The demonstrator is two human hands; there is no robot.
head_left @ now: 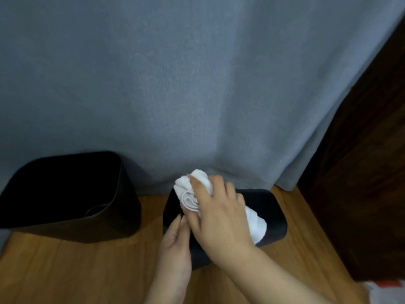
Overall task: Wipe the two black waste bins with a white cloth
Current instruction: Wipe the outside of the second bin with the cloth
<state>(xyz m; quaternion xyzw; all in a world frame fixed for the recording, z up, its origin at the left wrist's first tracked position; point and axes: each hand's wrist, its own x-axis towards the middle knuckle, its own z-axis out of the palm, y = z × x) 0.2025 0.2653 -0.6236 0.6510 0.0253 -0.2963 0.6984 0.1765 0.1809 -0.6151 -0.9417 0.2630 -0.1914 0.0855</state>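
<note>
Evidently the wiping is underway on the smaller black bin [269, 212], standing on the wooden floor [87, 270]. The right hand [219, 216] is clutching the bunched white cloth [192, 189] over its far rim, while the left hand [175, 242] is steadying the near edge, its grip partly hidden. The larger black bin [72, 194] is waiting beside it; whether it is clean I cannot tell.

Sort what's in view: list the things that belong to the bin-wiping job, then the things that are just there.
Job: white cloth, gripped by right hand; smaller black bin, held by left hand; larger black bin.

Just there: grey curtain, wooden floor, dark wooden panel.
</note>
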